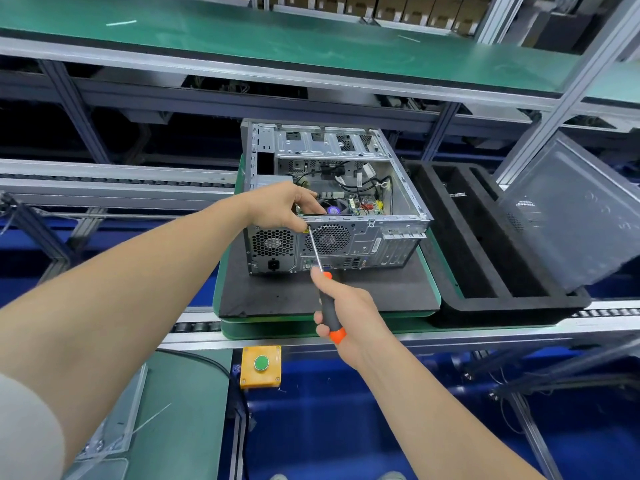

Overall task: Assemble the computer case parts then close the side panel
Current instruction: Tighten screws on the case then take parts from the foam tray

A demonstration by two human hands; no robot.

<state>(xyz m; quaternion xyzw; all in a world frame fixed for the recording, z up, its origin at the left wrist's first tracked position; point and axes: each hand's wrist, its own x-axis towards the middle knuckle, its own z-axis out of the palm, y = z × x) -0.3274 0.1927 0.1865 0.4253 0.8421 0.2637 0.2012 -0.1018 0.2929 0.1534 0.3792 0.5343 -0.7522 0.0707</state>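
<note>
The screwdriver (329,315) is gripped by the right hand (349,311); the computer case (360,237) rear edge is pinched by the left hand (282,206). The rear label (375,244) text is unreadable.

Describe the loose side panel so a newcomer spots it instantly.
Find the open grey metal computer case mid-frame. Right of it lies a black foam tray. The flat dark grey vented side panel leans tilted at the tray's right end, the only large bare sheet there.
</note>
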